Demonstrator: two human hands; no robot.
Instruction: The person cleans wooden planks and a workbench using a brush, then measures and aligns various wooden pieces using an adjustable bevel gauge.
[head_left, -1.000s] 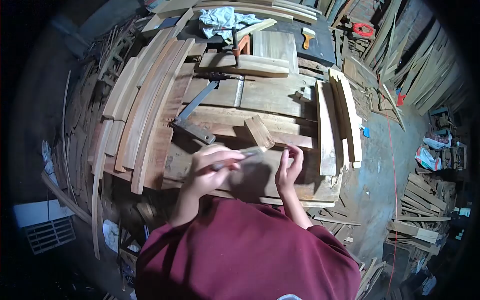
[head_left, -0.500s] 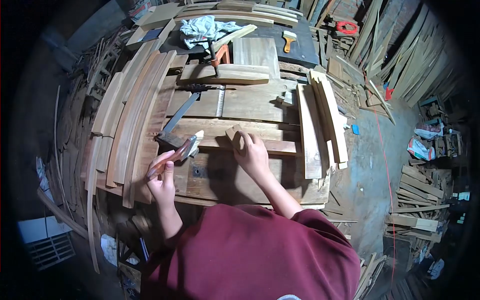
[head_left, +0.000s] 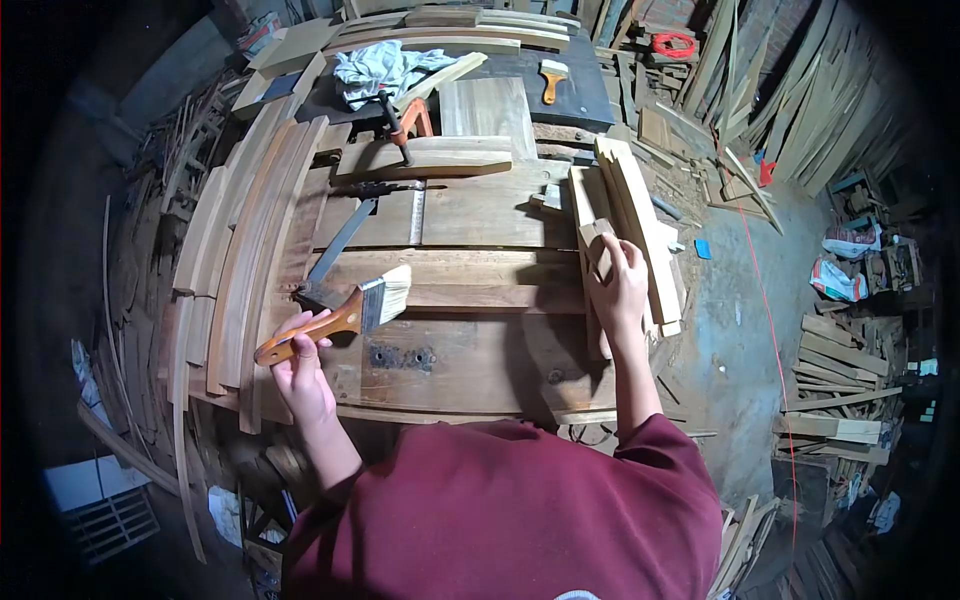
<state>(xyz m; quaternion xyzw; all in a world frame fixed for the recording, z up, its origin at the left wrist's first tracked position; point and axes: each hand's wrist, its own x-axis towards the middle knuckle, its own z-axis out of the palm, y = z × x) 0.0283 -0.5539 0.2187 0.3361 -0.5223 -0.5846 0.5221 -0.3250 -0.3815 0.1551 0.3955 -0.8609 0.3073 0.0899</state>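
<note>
My left hand [head_left: 305, 380] is closed around the orange-brown wooden handle of a wide paintbrush [head_left: 345, 315]. The pale bristles point up and to the right, above the near part of the workbench [head_left: 470, 360]. On the right side, my right hand [head_left: 622, 285] grips a small brown wooden block [head_left: 594, 238]. That block is over the inner board of the upright stack of planks [head_left: 635, 235]; whether it touches the wood I cannot tell. A long squared board [head_left: 460, 280] lies crosswise between my hands.
Long strips [head_left: 255, 260] line the bench's left side. A try square [head_left: 345, 238], a steel ruler [head_left: 417, 215] and an orange clamp [head_left: 408, 130] lie farther in. At the back are a crumpled cloth [head_left: 385, 70] and a second paintbrush [head_left: 551, 82].
My right hand has carried the block rightward from the crosswise board to the planks on the right. The paintbrush in my left hand has turned, showing its broad face, and shifted slightly left.
</note>
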